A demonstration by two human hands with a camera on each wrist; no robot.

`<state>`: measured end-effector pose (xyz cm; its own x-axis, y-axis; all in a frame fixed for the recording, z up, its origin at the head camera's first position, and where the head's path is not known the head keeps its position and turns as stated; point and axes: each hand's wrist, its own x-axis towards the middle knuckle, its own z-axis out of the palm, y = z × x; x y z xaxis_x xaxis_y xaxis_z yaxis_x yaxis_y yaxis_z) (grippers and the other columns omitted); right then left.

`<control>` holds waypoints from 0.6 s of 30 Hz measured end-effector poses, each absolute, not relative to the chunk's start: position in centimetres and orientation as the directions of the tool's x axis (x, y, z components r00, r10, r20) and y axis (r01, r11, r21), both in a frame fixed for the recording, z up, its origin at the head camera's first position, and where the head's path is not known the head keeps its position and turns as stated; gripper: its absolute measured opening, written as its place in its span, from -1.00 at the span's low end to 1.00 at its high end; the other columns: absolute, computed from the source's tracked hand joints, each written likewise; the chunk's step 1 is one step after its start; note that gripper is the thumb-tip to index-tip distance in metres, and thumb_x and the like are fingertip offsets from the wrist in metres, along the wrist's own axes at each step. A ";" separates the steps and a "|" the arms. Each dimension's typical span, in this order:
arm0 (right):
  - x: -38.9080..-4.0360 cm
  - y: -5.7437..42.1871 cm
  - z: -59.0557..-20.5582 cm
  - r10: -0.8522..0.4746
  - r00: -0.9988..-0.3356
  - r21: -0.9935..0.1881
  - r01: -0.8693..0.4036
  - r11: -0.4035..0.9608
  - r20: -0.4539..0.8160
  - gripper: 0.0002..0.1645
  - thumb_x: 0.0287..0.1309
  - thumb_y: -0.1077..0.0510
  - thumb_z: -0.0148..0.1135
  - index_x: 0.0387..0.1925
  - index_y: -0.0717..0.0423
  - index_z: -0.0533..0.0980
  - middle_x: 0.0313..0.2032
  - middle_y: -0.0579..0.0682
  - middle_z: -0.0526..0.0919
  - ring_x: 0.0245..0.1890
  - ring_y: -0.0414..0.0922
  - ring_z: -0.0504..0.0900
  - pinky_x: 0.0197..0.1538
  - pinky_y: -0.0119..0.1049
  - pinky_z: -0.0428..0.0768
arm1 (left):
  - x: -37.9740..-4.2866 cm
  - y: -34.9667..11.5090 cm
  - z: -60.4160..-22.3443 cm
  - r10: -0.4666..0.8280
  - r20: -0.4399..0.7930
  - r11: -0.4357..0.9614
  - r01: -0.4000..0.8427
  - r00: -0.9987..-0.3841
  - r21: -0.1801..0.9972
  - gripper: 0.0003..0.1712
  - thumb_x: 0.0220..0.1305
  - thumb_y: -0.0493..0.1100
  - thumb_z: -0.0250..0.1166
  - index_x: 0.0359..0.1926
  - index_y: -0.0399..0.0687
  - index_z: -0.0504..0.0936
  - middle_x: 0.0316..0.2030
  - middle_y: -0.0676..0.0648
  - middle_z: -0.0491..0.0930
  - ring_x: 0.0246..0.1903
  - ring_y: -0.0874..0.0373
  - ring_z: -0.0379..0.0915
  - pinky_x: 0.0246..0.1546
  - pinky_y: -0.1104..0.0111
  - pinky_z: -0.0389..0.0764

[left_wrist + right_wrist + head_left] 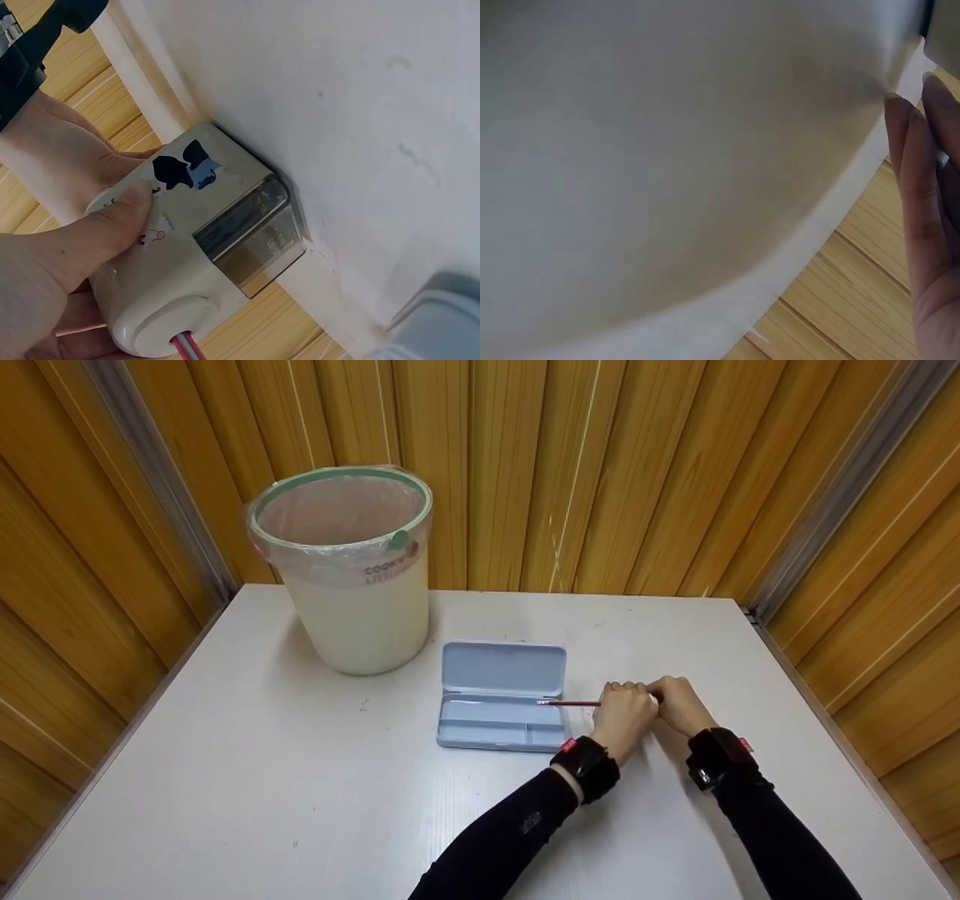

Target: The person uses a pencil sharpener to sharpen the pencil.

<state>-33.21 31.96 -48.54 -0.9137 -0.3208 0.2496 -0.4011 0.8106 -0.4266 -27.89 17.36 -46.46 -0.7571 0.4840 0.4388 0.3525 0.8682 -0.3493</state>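
Observation:
My left hand [626, 716] grips a cream pencil sharpener [176, 262] with dark cat-like stickers and a clear shavings drawer [255, 240]; the thumb lies along its side. A red pencil [581, 703] sticks out of the sharpener's front hole and points left, its far end above the pencil case. At the sharpener's back, my right hand [681, 705] has its fingertips [915, 124] bent together on a small part that they mostly hide. Left of the hands, a light blue pencil case [502, 667] lies with its lid up and its compartments showing.
A tall cream bin [360, 622] with a green rim and a clear plastic liner stands at the table's back left. The white table [300, 810] is bounded by wood-patterned walls [510, 472] behind and on both sides.

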 end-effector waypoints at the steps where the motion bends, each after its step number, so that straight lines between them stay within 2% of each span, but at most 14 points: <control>1: -33.1 32.0 -48.6 -0.326 -0.912 -0.423 -0.406 0.810 0.250 -0.74 -0.33 0.59 0.19 -0.55 0.32 0.66 -0.65 0.01 0.58 -0.61 -0.18 0.31 -0.49 -0.36 0.28 | -27.9 17.4 -46.5 0.484 0.436 0.869 0.355 -0.759 -0.346 -0.72 0.35 0.03 0.06 -0.26 0.25 0.72 -0.37 0.23 0.65 -0.39 0.30 0.57 -0.32 0.46 0.53; 4: -32.7 32.0 -48.6 -0.340 -0.911 -0.419 -0.410 0.810 0.235 -0.83 -0.34 0.53 0.31 -0.61 0.28 0.64 -0.60 0.08 0.66 -0.59 -0.19 0.37 -0.47 -0.35 0.37 | -27.8 17.5 -46.4 0.483 0.433 0.869 0.356 -0.761 -0.343 -0.73 0.33 0.05 0.07 -0.29 0.28 0.72 -0.38 0.24 0.64 -0.40 0.32 0.55 -0.38 0.46 0.49; 7: -32.3 32.0 -48.5 -0.354 -0.913 -0.426 -0.408 0.808 0.203 -0.85 -0.38 0.47 0.42 -0.65 0.26 0.62 -0.60 0.10 0.69 -0.60 -0.21 0.41 -0.47 -0.35 0.43 | -27.8 17.5 -46.4 0.486 0.435 0.867 0.355 -0.758 -0.350 -0.76 0.32 -0.03 0.09 -0.29 0.27 0.72 -0.39 0.24 0.63 -0.41 0.32 0.55 -0.40 0.46 0.47; 10: -31.9 32.1 -48.2 -0.363 -0.922 -0.451 -0.384 0.806 0.135 -0.84 -0.37 0.42 0.45 -0.68 0.25 0.58 -0.63 0.07 0.67 -0.62 -0.24 0.39 -0.47 -0.38 0.42 | -27.7 17.4 -46.3 0.490 0.421 0.863 0.357 -0.764 -0.357 -0.76 0.34 -0.07 0.10 -0.26 0.26 0.72 -0.37 0.23 0.63 -0.39 0.32 0.56 -0.37 0.46 0.50; 14: -31.2 32.3 -47.9 -0.355 -0.934 -0.503 -0.327 0.800 0.041 -0.84 -0.25 0.37 0.46 -0.68 0.25 0.58 -0.65 0.03 0.66 -0.64 -0.26 0.40 -0.48 -0.40 0.38 | -27.7 17.4 -46.2 0.486 0.398 0.864 0.357 -0.778 -0.355 -0.76 0.34 -0.04 0.10 -0.22 0.26 0.72 -0.33 0.23 0.63 -0.33 0.30 0.57 -0.29 0.44 0.53; 18: -30.6 32.5 -47.9 -0.361 -0.932 -0.517 -0.330 0.790 0.044 -0.85 -0.21 0.34 0.49 -0.63 0.26 0.61 -0.63 0.05 0.69 -0.63 -0.28 0.45 -0.47 -0.42 0.42 | -27.7 17.6 -46.2 0.482 0.382 0.864 0.357 -0.788 -0.355 -0.75 0.35 -0.01 0.09 -0.19 0.27 0.72 -0.32 0.23 0.62 -0.32 0.31 0.57 -0.28 0.44 0.52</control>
<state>-30.64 32.46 -47.87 -0.9316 -0.3608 0.0440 -0.3304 0.7900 -0.5165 -27.65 17.59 -46.20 -0.7883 0.4823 0.3820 0.3566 0.8641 -0.3552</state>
